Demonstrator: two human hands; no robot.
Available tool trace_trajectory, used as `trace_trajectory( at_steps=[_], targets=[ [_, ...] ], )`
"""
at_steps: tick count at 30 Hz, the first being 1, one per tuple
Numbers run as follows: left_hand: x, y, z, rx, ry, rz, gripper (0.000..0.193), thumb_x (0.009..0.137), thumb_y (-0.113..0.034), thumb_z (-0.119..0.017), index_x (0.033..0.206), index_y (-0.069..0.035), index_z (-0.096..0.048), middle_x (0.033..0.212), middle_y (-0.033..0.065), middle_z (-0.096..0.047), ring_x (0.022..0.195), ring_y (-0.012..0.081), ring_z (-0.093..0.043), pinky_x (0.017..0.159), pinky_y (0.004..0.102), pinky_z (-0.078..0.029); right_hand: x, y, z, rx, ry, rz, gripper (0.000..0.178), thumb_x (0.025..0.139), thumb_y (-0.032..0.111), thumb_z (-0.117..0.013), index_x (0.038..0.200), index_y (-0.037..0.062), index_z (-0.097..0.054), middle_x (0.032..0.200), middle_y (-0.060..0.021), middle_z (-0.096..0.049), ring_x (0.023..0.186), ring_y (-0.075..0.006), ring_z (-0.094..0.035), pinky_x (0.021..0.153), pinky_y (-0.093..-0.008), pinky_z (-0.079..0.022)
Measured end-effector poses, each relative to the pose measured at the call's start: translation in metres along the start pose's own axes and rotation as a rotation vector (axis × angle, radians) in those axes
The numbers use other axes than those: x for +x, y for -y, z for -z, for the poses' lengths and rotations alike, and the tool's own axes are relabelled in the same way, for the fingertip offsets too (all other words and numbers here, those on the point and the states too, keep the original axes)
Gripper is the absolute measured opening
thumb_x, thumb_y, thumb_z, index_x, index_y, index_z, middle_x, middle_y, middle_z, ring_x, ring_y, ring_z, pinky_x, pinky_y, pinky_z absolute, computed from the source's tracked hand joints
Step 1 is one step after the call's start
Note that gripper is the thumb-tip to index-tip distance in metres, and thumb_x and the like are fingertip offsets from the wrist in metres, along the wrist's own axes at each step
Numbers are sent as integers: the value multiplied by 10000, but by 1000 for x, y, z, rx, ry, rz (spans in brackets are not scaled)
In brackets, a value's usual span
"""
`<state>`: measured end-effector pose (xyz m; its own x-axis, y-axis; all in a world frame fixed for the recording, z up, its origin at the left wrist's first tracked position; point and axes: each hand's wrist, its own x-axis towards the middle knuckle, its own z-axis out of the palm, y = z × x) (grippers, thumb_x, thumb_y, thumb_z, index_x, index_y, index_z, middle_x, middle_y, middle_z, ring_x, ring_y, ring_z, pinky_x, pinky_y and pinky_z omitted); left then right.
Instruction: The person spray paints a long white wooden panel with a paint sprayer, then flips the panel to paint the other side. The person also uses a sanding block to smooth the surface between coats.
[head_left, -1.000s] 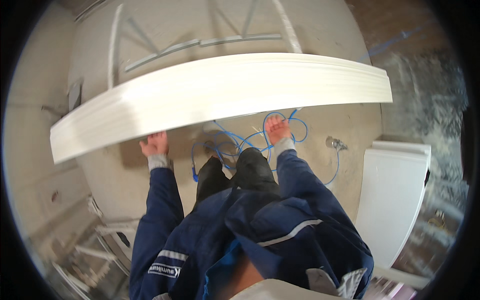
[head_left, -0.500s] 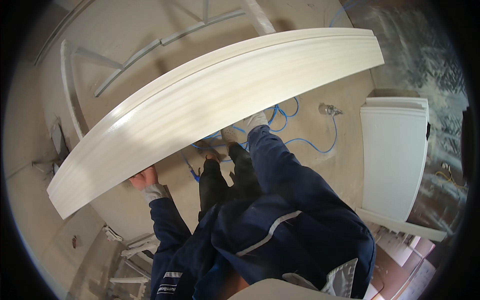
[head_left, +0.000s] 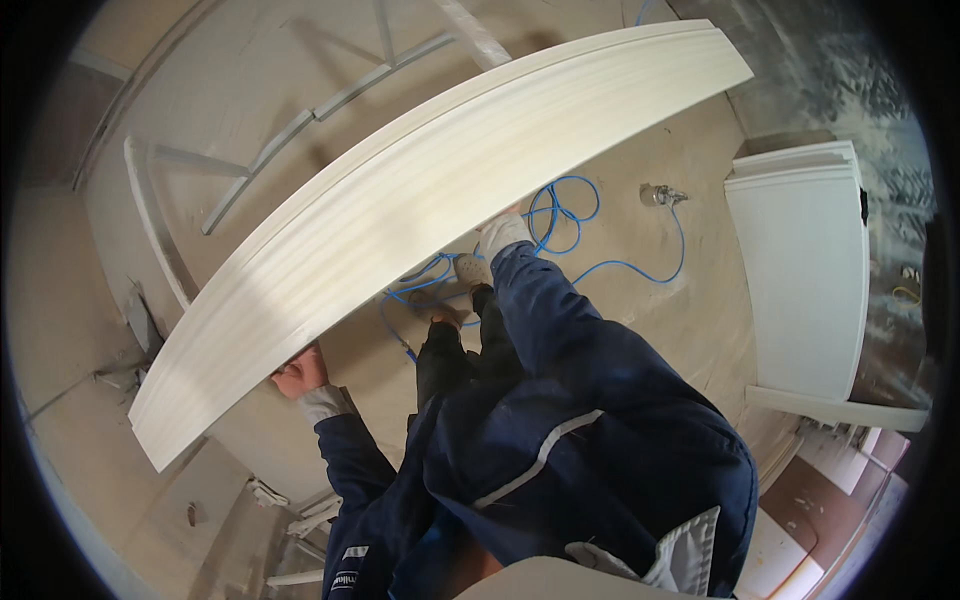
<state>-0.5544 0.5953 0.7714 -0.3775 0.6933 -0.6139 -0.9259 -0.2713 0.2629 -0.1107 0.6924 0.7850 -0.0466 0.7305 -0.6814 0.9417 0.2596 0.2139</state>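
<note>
A long cream-white board [head_left: 430,215] with a grooved strip along its far edge spans the view, tilted from lower left to upper right. My left hand [head_left: 300,373] grips its near edge toward the left end, fingers curled and partly under the board. Farther right along the same edge is my right hand [head_left: 512,212], mostly hidden by the board and a light cuff; the little that shows is against the edge, holding it from beneath. Both arms are in dark blue sleeves.
Beyond the board stands a pale metal frame [head_left: 260,160]. Blue hose [head_left: 565,215] lies coiled on the floor, leading to a metal spray gun [head_left: 663,195]. To the right, white panels [head_left: 800,280] are stacked on a support [head_left: 840,408]. More pale frame parts [head_left: 310,520] stand at lower left.
The board has turned anticlockwise in view: its right end is higher and its left end lower and farther right. Both hands stay on it, and the surroundings have shifted slightly.
</note>
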Motion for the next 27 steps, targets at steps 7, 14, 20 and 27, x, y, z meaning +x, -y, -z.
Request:
trace_trajectory(
  at_steps=[7,14,20,27],
  targets=[
    [-6,-6,-22,220,-68,-86,577,1011,-463,-446,1448,-97,-534,1545,95,-495,1404,351,-451,1150,624,-337,-4,-6,-6,66,-61,-18,543,1036,330,-456,1542,135,-462,1606,-96,-429,1492,-294,-380,1191,-585,-279],
    [-2,-1,-19,106,3,-58,615,1005,-477,-455,1461,-69,-516,1554,118,-484,1425,352,-440,1182,605,-318,24,-8,-15,93,-108,-23,534,1034,333,-457,1531,138,-476,1591,-94,-447,1480,-293,-396,1181,-585,-293],
    [-7,21,-15,-48,138,-22,629,980,-445,-540,1453,-32,-519,1515,164,-522,1413,350,-469,1213,539,-331,55,-2,-26,8,-116,8,528,1033,336,-458,1522,140,-489,1579,-93,-463,1471,-291,-409,1172,-586,-304],
    [-21,33,-49,-69,152,-60,652,1046,-579,-392,1474,-98,-501,1515,128,-524,1385,349,-497,1193,558,-343,77,-12,-46,-180,33,-49,520,1032,339,-459,1512,143,-503,1565,-91,-481,1460,-290,-425,1162,-586,-318]
  ],
)
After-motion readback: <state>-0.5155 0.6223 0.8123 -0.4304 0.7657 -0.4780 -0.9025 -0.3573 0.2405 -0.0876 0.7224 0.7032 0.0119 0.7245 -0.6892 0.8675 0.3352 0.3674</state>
